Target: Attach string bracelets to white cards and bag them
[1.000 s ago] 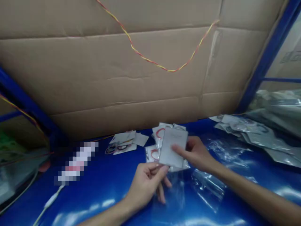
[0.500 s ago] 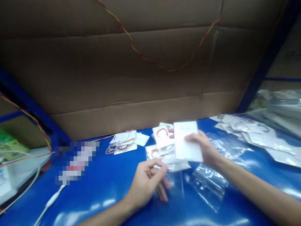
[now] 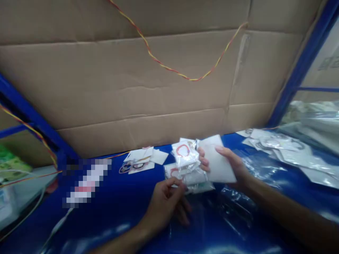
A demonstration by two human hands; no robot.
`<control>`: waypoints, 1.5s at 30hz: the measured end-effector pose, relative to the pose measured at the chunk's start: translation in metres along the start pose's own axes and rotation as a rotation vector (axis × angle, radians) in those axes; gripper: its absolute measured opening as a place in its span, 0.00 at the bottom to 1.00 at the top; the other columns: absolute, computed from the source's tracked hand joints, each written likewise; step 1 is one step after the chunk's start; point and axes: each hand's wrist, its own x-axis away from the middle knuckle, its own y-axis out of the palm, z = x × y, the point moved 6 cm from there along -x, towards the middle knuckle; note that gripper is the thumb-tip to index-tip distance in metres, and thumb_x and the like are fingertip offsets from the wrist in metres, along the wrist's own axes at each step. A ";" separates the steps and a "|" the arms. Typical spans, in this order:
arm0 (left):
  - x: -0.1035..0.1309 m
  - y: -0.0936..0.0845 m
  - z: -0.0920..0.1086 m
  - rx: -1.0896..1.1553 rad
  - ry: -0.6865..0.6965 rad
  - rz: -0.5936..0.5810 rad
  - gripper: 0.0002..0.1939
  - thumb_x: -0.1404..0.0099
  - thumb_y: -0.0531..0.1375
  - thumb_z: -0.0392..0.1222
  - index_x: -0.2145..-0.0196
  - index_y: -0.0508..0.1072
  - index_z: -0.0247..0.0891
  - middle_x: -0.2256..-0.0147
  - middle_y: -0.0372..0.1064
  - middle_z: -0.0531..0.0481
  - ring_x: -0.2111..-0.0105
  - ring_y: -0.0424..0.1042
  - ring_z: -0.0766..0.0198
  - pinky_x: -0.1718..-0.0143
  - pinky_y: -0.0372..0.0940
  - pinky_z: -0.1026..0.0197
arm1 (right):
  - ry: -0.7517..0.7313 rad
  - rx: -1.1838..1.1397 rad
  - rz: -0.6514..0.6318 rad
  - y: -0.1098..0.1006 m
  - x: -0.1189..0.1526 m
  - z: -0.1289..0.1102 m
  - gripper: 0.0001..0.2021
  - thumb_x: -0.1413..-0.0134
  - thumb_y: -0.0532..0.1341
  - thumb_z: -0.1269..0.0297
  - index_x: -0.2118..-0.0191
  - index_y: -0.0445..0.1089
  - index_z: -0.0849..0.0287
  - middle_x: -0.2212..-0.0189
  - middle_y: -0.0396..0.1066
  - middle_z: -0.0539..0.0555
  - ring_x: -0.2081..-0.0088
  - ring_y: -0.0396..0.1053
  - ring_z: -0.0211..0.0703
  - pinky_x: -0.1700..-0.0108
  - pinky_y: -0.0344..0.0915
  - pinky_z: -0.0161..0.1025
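My right hand point(image 3: 235, 165) grips a white rectangular card point(image 3: 218, 160), tilted, with the thumb on its face and fingertips at its left edge. Whether it is one card or a stack I cannot tell. My left hand point(image 3: 169, 201) is closed, thumb and forefinger pinched at a faintly visible clear plastic bag point(image 3: 197, 211) above the blue surface. Just beyond the hands is a pile of small clear packets with white cards; the top packet point(image 3: 184, 153) shows a red-orange loop. Part of this pile is hidden behind my right fingers and the card.
Loose white cards with cord loops point(image 3: 141, 158) lie at the back left. Clear bags point(image 3: 262, 169) and a heap of packed cards point(image 3: 286, 144) are on the right. A cardboard wall point(image 3: 132, 81) with a twisted red-yellow wire point(image 3: 193, 79) stands behind. A white cable point(image 3: 57, 225) runs at left.
The white card in my right hand has tilted and shifted slightly right, uncovering more of the packet with the red-orange loop. My left hand has barely moved. The picture's brightness differs.
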 end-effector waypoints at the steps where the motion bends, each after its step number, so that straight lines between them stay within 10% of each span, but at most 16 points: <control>1: 0.000 0.000 0.000 -0.001 -0.002 -0.001 0.22 0.36 0.61 0.59 0.64 0.62 0.37 0.77 0.75 0.44 0.84 0.74 0.57 0.87 0.64 0.67 | -0.041 -0.004 0.008 -0.001 -0.001 -0.002 0.18 0.56 0.66 0.49 0.72 0.67 0.61 0.74 0.67 0.49 0.75 0.65 0.29 0.70 0.67 0.29; 7: -0.001 -0.001 0.001 0.003 -0.019 0.025 0.25 0.38 0.62 0.61 0.63 0.61 0.36 0.78 0.74 0.45 0.85 0.73 0.57 0.86 0.65 0.66 | -0.042 0.304 0.228 -0.018 -0.002 0.001 0.21 0.62 0.72 0.60 0.59 0.76 0.61 0.63 0.77 0.54 0.70 0.73 0.35 0.72 0.67 0.29; 11: -0.001 -0.001 0.002 -0.003 -0.009 0.028 0.24 0.37 0.61 0.61 0.62 0.62 0.36 0.78 0.74 0.45 0.84 0.74 0.57 0.85 0.66 0.65 | -0.107 0.450 0.132 -0.012 -0.002 0.000 0.18 0.58 0.71 0.63 0.57 0.78 0.59 0.54 0.76 0.55 0.64 0.74 0.33 0.67 0.70 0.25; 17: 0.001 0.001 0.000 -0.020 0.003 0.007 0.26 0.39 0.63 0.62 0.64 0.62 0.35 0.78 0.74 0.45 0.85 0.73 0.57 0.85 0.66 0.65 | -0.223 0.506 0.036 -0.002 -0.003 0.005 0.38 0.51 0.69 0.62 0.35 0.56 0.49 0.48 0.72 0.58 0.58 0.76 0.36 0.61 0.75 0.28; 25: 0.000 0.003 -0.002 -0.045 0.008 -0.008 0.24 0.37 0.62 0.60 0.61 0.62 0.35 0.77 0.74 0.45 0.84 0.73 0.58 0.86 0.65 0.67 | -0.340 0.529 0.220 -0.014 -0.004 0.000 0.31 0.55 0.71 0.60 0.43 0.66 0.55 0.49 0.73 0.58 0.57 0.76 0.36 0.61 0.75 0.26; 45: 0.001 0.002 -0.002 -0.175 0.009 0.023 0.24 0.36 0.62 0.57 0.70 0.73 0.28 0.75 0.75 0.42 0.83 0.74 0.63 0.84 0.63 0.70 | -0.499 0.625 0.225 0.000 0.010 -0.007 0.23 0.52 0.70 0.62 0.49 0.70 0.53 0.53 0.75 0.54 0.55 0.76 0.34 0.55 0.76 0.28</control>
